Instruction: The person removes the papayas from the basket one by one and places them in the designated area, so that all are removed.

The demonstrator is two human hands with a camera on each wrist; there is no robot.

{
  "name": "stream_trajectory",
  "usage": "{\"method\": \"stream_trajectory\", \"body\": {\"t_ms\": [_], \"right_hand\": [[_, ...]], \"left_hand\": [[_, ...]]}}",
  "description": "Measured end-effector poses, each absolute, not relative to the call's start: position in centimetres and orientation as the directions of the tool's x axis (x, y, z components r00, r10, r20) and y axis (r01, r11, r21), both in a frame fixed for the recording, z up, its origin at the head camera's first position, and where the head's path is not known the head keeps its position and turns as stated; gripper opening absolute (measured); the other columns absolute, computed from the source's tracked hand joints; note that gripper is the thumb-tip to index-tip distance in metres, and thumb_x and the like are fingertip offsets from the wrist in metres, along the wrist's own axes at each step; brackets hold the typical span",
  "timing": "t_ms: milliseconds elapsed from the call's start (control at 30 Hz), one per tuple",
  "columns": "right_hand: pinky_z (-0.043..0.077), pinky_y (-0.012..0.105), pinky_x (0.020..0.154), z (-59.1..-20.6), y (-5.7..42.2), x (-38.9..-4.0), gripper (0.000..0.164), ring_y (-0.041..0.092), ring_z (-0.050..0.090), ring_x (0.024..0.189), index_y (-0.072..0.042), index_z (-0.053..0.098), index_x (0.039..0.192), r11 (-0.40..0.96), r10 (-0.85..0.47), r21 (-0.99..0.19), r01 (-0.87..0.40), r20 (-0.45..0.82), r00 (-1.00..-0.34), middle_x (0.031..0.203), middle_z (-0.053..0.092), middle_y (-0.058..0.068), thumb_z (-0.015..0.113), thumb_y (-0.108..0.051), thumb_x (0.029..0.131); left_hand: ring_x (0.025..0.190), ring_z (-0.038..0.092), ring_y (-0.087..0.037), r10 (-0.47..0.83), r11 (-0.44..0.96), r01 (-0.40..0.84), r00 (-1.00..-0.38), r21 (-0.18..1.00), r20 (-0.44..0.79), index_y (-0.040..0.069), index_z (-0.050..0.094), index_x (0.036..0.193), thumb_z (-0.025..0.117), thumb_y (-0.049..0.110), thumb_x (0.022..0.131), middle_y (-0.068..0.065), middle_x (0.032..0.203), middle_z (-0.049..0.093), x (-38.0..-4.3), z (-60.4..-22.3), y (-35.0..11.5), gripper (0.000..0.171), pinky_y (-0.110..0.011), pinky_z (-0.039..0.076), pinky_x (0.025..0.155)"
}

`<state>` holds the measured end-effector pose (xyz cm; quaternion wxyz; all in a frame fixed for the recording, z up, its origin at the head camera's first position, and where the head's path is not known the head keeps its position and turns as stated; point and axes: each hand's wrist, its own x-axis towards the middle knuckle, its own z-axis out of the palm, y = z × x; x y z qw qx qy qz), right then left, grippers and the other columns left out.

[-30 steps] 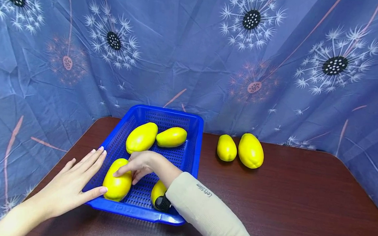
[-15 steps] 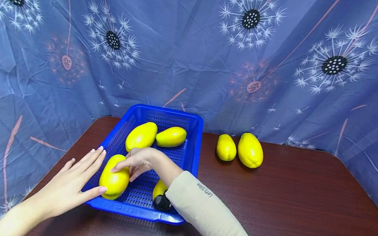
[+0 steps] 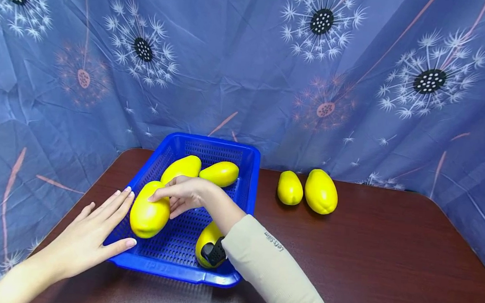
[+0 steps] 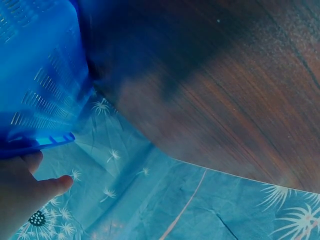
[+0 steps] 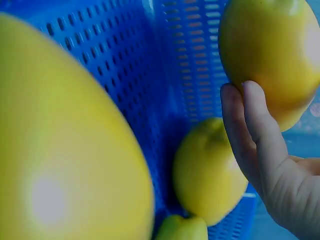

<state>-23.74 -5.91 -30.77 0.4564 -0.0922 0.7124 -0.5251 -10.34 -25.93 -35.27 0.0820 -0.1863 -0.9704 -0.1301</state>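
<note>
A sleeve [image 3: 279, 269] reading "Let's Slim" crosses the basket's [image 3: 172, 273] right rim. The right hand's [image 3: 186, 193] fingers grip a yellow fruit [image 3: 148, 215] at the basket's left side; the left hand [image 3: 87, 237] rests, fingers straight, on its left rim. Three more fruits [image 3: 219, 173] lie inside, one partly hidden by a black device [image 3: 214, 253]; two others [image 3: 321, 192] stand right of it.

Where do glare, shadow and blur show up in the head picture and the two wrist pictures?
Head view: bright and mostly sharp, with a shiny highlight on the held fruit; left wrist view: dim and blue-tinted, a soft-edged dark shadow on the table beside the basket; right wrist view: the large near fruit soft and out of focus, with a pale glare spot.
</note>
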Motion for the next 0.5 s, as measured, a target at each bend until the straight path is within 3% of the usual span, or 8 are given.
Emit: {"method": "stream_trajectory", "body": {"t_ms": [200, 367, 500], "right_hand": [[0.05, 0.042, 0.084, -29.2, -4.5, -24.5, 0.067, 0.026, 0.061, 0.081, -0.003, 0.034, 0.137, 0.391, -0.591, -0.849, 0.355, -0.527, -0.61, 0.097, 0.059, 0.017, 0.069, -0.02, 0.082], [0.048, 0.045, 0.088, -28.1, -3.2, -24.9, 0.062, 0.029, 0.063, 0.085, -0.007, 0.036, 0.137, 0.327, -0.609, -0.874, 0.36, -0.486, -0.626, 0.1, 0.06, 0.019, 0.067, -0.018, 0.084], [0.052, 0.041, 0.08, -27.3, -2.0, -25.2, 0.057, 0.028, 0.065, 0.087, -0.009, 0.039, 0.135, 0.286, -0.624, -0.897, 0.336, -0.44, -0.646, 0.102, 0.062, 0.017, 0.065, -0.017, 0.085]], "left_hand": [[0.142, 0.002, -0.021, 0.344, 0.898, 0.384, -0.917, 0.215, 0.203, 0.013, 0.011, 0.151, 0.058, 0.048, 0.088, -0.011, 0.155, 0.014, -10.3, -35.1, -26.1, 0.086, -0.059, -0.003, 0.107], [0.142, -0.002, -0.015, 0.358, 0.891, 0.408, -0.901, 0.198, 0.246, 0.012, 0.013, 0.151, 0.06, 0.045, 0.087, -0.01, 0.155, 0.016, -10.2, -35.4, -26.0, 0.086, -0.056, -0.005, 0.108], [0.141, -0.004, -0.011, 0.365, 0.888, 0.419, -0.893, 0.191, 0.263, 0.012, 0.013, 0.151, 0.06, 0.045, 0.087, -0.01, 0.155, 0.016, -10.2, -35.5, -25.9, 0.086, -0.053, -0.006, 0.109]]}}
